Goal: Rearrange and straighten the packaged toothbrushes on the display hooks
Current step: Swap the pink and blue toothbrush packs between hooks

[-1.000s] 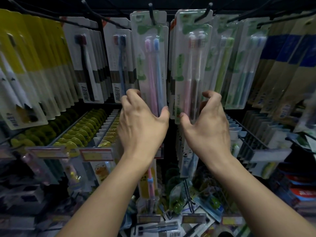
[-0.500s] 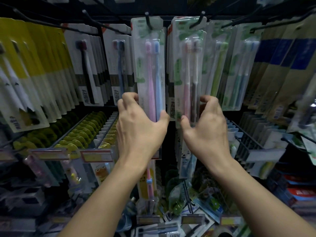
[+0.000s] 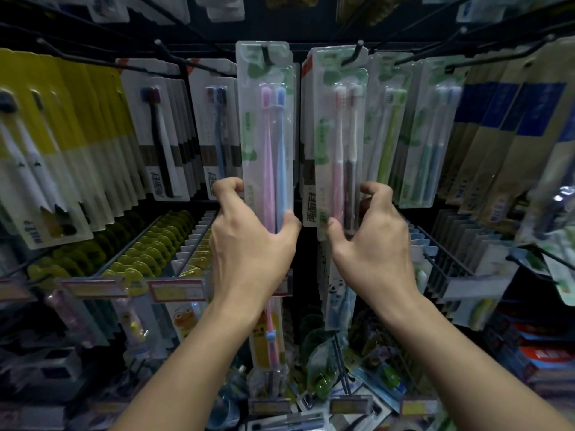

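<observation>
Two clear blister packs hang side by side on black display hooks at the centre. The left pack (image 3: 267, 135) holds a pink and a blue toothbrush; my left hand (image 3: 252, 241) grips its lower end, thumb on the right edge and fingers curled round the left edge. The right pack (image 3: 340, 141) holds a pink and a dark toothbrush; my right hand (image 3: 370, 241) grips its bottom, thumb on the left edge and fingers curled round the right. Both packs hang upright, and further packs are stacked behind each on the same hooks.
White-carded toothbrush packs (image 3: 158, 132) and yellow packs (image 3: 62, 144) hang to the left, green packs (image 3: 392, 126) and blue-and-tan boxes (image 3: 504, 135) to the right. Below run wire racks with yellow-topped goods (image 3: 140, 253) and price tags (image 3: 177, 290). Black hook tips (image 3: 360, 43) jut toward me.
The view has tilted downward, so the packs sit lower in frame. Both hands keep hold of the same two packs, which hang straighter than before.
</observation>
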Motion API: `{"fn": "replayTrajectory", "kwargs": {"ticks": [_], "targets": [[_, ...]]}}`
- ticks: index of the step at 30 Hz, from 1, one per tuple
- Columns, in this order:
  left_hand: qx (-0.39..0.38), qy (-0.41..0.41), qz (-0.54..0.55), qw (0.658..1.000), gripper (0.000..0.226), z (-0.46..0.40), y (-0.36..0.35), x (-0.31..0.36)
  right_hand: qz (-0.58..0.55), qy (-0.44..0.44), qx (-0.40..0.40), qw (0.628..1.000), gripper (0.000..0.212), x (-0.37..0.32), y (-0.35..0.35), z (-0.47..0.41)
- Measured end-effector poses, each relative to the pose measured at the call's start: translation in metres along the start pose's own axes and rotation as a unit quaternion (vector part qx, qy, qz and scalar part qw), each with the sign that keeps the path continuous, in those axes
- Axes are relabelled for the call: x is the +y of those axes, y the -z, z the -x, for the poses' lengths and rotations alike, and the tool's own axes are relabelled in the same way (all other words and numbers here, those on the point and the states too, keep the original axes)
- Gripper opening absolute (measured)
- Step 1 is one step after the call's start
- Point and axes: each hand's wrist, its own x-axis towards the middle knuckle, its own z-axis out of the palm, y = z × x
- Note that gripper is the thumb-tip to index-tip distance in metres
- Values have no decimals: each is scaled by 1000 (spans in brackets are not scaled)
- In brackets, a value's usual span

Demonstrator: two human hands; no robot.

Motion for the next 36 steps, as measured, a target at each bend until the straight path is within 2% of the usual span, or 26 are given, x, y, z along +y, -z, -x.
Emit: {"fn": "replayTrajectory", "kwargs": {"ticks": [17,36], "targets": [[18,-25,35,999,61,6,2,-4,-17,16,1,1000,60,4,3,0],[35,-63,63,995,64,11,2,-5,-80,37,38,995,58,3,8,-2]]}}
